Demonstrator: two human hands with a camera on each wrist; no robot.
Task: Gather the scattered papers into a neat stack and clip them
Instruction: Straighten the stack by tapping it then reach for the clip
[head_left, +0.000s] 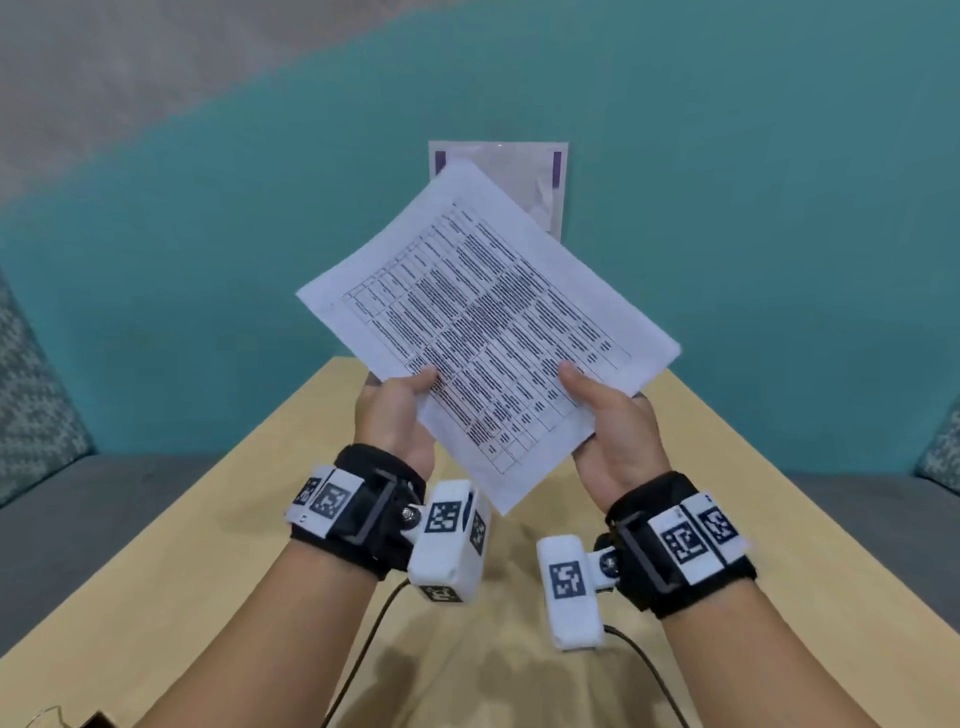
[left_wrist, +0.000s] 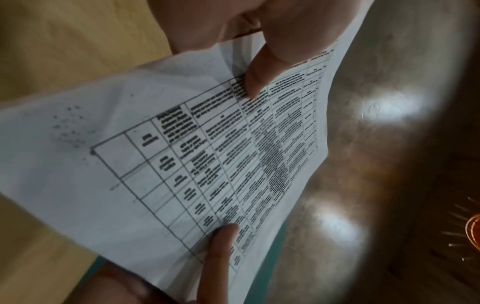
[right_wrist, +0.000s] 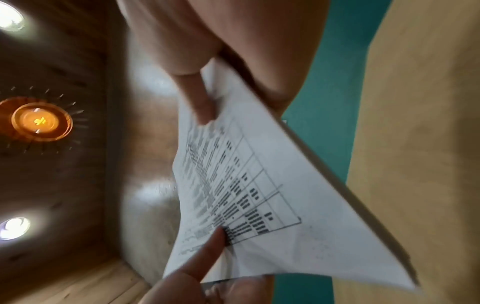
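Observation:
Both hands hold a bundle of white papers (head_left: 483, 322) printed with a dense table, tilted and lifted above the wooden table (head_left: 208, 571). My left hand (head_left: 400, 405) pinches the lower left edge with its thumb on top. My right hand (head_left: 602, 410) pinches the lower right edge the same way, fingers underneath. The sheets lie slightly offset from one another. In the left wrist view the papers (left_wrist: 130, 164) have a thumb on each of two edges. The right wrist view shows the papers (right_wrist: 272, 205) edge-on, again between two thumbs. No clip is in view.
A pale crinkled sheet with purple stripes (head_left: 498, 171) shows behind the papers' far corner; I cannot tell whether it is held with them. A grey sofa (head_left: 104, 499) with patterned cushions (head_left: 31, 389) runs behind the table. A small object (head_left: 67, 719) sits at the near left corner.

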